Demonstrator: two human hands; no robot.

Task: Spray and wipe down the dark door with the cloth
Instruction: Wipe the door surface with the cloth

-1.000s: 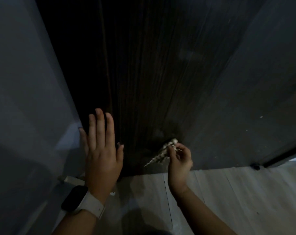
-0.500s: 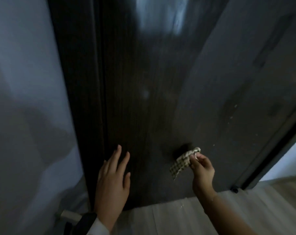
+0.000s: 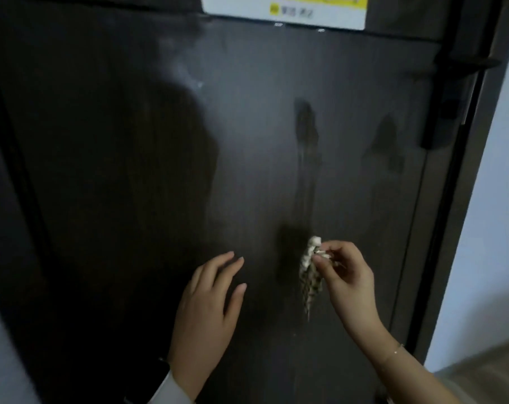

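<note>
Head view: we pinch the checked cloth [image 3: 309, 275] in our right hand [image 3: 345, 282] against the dark door [image 3: 247, 156] at five o'clock; our left hand [image 3: 208, 309], fingers [image 3: 232, 260] spread, hovers at seven.

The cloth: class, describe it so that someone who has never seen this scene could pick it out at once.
Start at the dark door that fills the view, with a white and yellow sticker at its top. Low on its right half, the right hand pinches the cloth by its upper end. It is the only pale, chequered thing there, hanging in a narrow bunch; the left hand beside it holds nothing.
</note>
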